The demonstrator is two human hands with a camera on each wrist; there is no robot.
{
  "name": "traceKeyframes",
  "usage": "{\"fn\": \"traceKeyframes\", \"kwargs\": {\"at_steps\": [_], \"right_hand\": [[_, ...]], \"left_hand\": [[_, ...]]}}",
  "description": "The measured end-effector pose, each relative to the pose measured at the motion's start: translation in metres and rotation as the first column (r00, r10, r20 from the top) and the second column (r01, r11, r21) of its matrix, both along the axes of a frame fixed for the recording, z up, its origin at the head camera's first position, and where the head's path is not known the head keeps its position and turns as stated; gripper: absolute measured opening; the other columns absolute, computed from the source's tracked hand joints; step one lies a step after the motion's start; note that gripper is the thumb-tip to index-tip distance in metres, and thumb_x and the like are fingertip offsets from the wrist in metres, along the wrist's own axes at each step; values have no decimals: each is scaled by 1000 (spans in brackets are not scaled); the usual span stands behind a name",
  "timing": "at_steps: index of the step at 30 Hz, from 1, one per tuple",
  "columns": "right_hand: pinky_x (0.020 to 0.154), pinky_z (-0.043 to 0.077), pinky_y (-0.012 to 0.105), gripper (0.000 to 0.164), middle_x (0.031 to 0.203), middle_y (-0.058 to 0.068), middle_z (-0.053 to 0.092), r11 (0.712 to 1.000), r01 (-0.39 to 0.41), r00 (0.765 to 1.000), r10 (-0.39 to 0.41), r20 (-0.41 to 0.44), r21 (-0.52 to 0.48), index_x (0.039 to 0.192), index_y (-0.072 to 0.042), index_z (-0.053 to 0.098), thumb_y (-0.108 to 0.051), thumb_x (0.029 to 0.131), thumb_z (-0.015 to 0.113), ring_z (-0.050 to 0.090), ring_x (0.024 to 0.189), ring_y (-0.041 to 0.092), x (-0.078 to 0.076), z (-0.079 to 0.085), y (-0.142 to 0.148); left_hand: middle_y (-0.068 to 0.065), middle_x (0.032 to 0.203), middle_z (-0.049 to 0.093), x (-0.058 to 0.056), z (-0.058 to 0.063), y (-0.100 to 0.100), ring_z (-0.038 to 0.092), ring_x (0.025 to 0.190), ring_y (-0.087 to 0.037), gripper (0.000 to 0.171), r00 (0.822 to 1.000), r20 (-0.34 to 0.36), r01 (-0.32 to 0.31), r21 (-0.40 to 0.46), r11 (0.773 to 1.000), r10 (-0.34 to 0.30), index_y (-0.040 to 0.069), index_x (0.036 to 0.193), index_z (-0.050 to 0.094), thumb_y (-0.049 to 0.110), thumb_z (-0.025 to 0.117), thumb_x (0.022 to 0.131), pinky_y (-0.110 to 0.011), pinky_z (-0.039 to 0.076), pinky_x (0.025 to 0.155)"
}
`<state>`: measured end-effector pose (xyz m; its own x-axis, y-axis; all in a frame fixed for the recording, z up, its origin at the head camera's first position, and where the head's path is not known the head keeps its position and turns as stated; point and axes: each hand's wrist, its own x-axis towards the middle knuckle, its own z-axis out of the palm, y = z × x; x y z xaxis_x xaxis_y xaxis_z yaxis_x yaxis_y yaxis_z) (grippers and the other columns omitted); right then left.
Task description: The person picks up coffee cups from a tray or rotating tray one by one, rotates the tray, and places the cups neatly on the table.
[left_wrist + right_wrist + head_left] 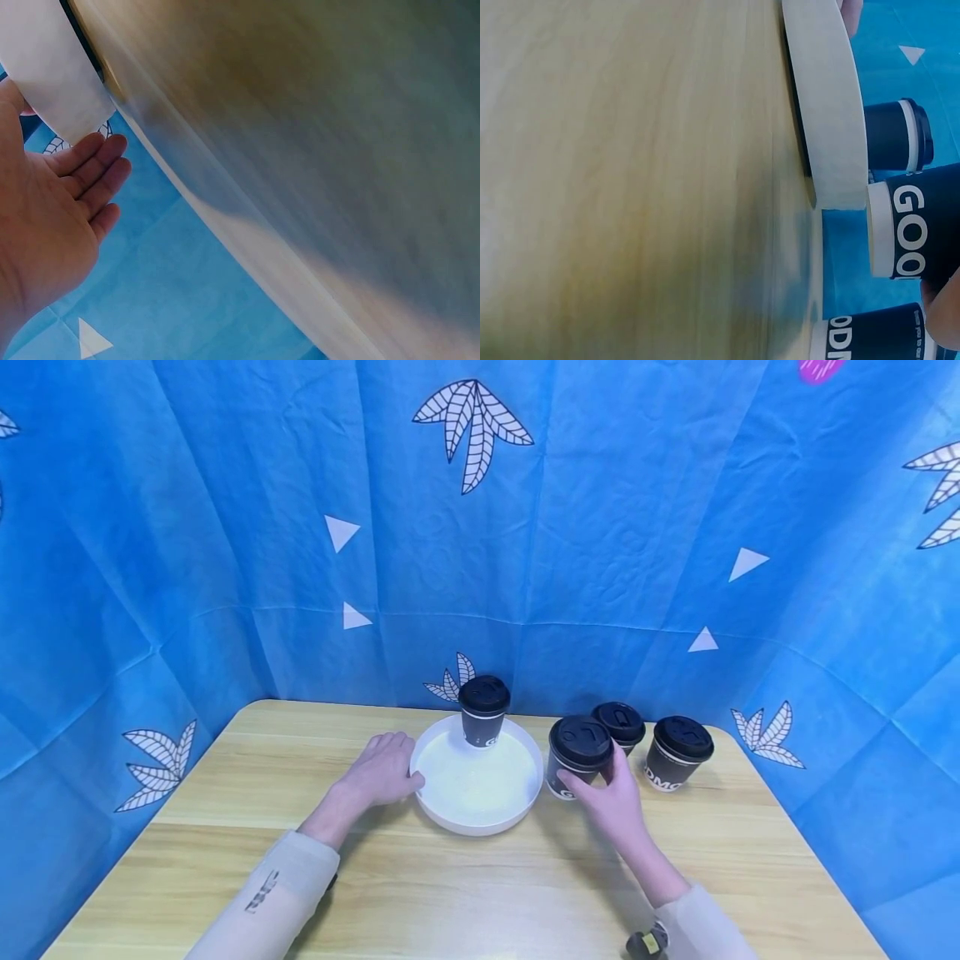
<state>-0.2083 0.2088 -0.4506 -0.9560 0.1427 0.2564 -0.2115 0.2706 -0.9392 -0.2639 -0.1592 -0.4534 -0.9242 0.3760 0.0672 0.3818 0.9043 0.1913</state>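
A round white tray [480,806] lies on the table, and my left hand [381,770] pinches its left rim, thumb over the edge and fingers along the outside. Toward the back of the tray stands a dark paper cup [482,727] with a black lid, upright. My right hand [618,802] grips a second lidded paper cup [570,768] just right of the tray, thumb and fingers around its side. In the right wrist view, this held cup [930,225] shows white lettering, and its base is raised above the table.
Two more lidded paper cups stand at the back right: one cup [621,723] partly behind the held one, another cup [675,756] farther right. A wooden table [465,893] carries everything. Blue printed cloth [600,527] hangs behind and at both sides.
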Motion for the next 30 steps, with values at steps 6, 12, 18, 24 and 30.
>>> {"fn": "traceKeyframes", "kwargs": {"at_steps": [6,12,18,24,30], "right_hand": [[122,31,46,85,149,12,53,1000,-3,1000,3,17,7,154,-9,41,-16,83,88,46,143,30,3,-1,5],[123,30,47,83,149,13,53,1000,11,999,-11,36,9,153,-9,42,-17,85,87,45,144,31,7,-3,12],[123,30,48,82,146,13,52,1000,17,999,-17,31,3,152,-8,42,-17,84,87,46,143,32,11,-3,18],[123,29,48,83,147,14,53,999,32,999,-32,33,18,153,-6,40,-15,85,86,45,144,32,14,-4,24],[123,30,48,85,148,15,52,999,48,998,-48,28,20,155,-6,38,-14,85,86,45,144,32,14,-6,29]], "left_hand": [[-20,128,58,1,1,0,50,124,-38,59,1000,4,-2,2,1000,2,-7,129,57,38,64,91,-56,30,120],[-19,126,58,1,0,1,50,122,-37,57,1000,5,-4,1,1000,4,-7,128,57,37,64,92,-55,30,119],[-16,115,59,2,2,1,52,116,-35,50,1000,-19,10,9,1000,-10,-5,120,60,35,64,90,-55,35,115],[-14,110,58,2,1,1,52,111,-34,47,999,-32,18,17,1000,-17,-4,116,60,34,64,89,-54,36,113],[-14,109,58,1,1,0,51,108,-34,46,999,-31,20,32,999,-19,-4,114,60,33,65,88,-54,37,111]]}}
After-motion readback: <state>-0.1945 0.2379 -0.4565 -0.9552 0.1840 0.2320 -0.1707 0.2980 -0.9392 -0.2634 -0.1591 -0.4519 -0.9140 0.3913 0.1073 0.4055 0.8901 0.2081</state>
